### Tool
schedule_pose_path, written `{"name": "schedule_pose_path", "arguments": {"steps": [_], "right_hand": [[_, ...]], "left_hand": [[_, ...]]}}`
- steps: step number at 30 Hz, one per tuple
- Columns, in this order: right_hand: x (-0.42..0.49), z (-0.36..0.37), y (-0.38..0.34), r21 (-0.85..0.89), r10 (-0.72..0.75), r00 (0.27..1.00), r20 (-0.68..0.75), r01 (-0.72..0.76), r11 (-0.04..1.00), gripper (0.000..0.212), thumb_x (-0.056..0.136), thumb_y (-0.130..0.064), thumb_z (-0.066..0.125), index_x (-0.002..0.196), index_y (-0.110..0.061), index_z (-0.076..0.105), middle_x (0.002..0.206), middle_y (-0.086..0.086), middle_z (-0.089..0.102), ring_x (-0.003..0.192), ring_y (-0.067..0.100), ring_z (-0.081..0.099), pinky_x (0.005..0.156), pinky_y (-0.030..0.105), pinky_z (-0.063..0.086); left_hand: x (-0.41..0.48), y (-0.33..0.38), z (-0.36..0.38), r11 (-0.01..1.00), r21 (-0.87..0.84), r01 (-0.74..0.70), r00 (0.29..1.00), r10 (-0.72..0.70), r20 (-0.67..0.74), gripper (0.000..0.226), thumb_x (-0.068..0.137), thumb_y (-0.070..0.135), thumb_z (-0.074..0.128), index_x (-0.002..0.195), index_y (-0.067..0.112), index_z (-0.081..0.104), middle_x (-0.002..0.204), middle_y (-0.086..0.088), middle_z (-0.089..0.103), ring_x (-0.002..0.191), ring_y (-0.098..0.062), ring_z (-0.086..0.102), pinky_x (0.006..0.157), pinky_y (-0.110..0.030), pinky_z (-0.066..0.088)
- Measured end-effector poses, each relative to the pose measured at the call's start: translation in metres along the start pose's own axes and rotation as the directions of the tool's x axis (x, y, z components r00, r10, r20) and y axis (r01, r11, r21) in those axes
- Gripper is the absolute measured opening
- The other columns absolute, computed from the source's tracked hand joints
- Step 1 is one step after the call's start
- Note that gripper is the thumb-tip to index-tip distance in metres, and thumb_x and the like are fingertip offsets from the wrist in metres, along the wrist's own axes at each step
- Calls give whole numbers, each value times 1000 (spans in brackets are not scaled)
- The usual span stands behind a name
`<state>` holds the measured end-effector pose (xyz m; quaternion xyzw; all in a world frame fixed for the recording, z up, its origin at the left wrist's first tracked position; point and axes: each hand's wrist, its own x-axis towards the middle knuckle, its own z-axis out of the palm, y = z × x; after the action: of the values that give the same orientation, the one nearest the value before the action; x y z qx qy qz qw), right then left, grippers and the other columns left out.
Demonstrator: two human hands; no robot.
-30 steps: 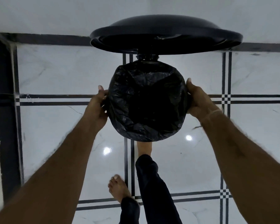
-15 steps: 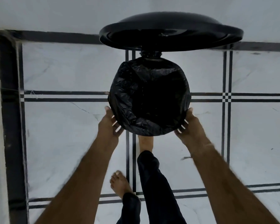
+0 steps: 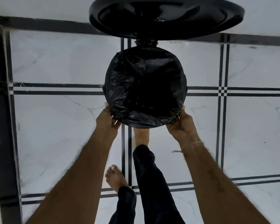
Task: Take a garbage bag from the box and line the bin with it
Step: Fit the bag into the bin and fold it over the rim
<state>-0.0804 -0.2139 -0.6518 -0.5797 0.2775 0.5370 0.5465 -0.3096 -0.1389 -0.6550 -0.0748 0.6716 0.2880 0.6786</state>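
Note:
A round black pedal bin stands on the floor with its lid (image 3: 166, 15) raised behind it. A black garbage bag (image 3: 136, 75) lines the inside and is folded over the bin's rim (image 3: 144, 126). My left hand (image 3: 108, 118) presses against the near left of the rim, its fingers curled under the folded bag edge. At the near right of the rim sits my right hand (image 3: 180, 123), fingers tucked under the bag edge too. The box is out of view.
White marble floor tiles (image 3: 55, 126) with black inlay lines surround the bin. A dark border band (image 3: 2, 126) runs along the left. My foot (image 3: 141, 135) rests right in front of the bin, and the other foot (image 3: 116, 177) is further back.
Both hands slid from the bin's sides down to its near edge. The bag sits flatter and tighter on the rim, and the view has moved closer.

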Motion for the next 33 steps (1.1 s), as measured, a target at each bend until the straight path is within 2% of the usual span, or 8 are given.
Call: {"name": "schedule_pose_path", "arguments": {"steps": [3,7,10,12,15,19,25,33], "right_hand": [[3,2,3,3,17,1000,-16,-17,1000,42,110,-39,46,134,-10,65,125,11,74,107,29,73,74,39,67],[-3,13,5,-274,-161,955,-251,90,958,21,108,-22,52,94,-15,66,91,4,66,83,22,62,66,32,57],[-29,26,7,-722,-851,522,53,609,329,12,101,-26,59,95,-16,59,101,2,56,89,22,54,80,30,47],[-43,54,17,-588,-776,371,511,809,-1,15,102,-34,62,111,-21,61,109,-2,62,100,20,62,86,30,51],[-37,115,28,-662,-339,623,705,749,0,27,99,-56,57,116,-36,65,113,-10,68,111,14,65,97,35,52],[19,172,35,-888,-10,891,454,453,82,49,103,-63,43,139,-35,61,148,0,60,137,26,54,119,41,39],[88,205,36,-953,48,960,277,281,-111,69,108,-55,37,162,-12,36,168,13,35,154,35,34,127,42,26],[10,149,27,-837,-140,832,537,546,37,40,101,-54,53,129,-30,69,135,-3,68,128,17,61,114,37,45]], "left_hand": [[0,2,-8,998,-54,18,996,-13,88,40,97,54,60,115,20,73,105,3,82,95,-15,78,65,-32,64],[11,7,-3,999,29,30,999,-31,29,47,100,45,61,134,13,65,127,-5,73,110,-20,71,80,-34,62],[14,5,-4,999,-21,42,997,-40,64,44,102,44,60,129,10,67,119,-5,75,102,-20,74,72,-32,63],[16,2,-9,998,-19,52,992,-49,115,30,102,42,62,105,14,71,88,0,75,66,-11,70,46,-22,52],[20,-2,-12,997,-9,75,992,-74,99,20,103,33,64,92,17,70,72,3,73,50,-8,62,38,-18,42],[25,-2,-9,994,-52,97,992,-92,88,20,102,31,64,111,14,70,99,-2,75,73,-13,69,53,-22,53],[41,-8,-14,996,-74,55,994,-48,100,17,104,24,59,98,16,73,101,-3,77,85,-18,72,73,-28,54],[31,-3,-14,996,-60,69,992,-62,110,16,101,23,63,105,15,76,102,-4,80,80,-19,77,59,-28,61]]}}
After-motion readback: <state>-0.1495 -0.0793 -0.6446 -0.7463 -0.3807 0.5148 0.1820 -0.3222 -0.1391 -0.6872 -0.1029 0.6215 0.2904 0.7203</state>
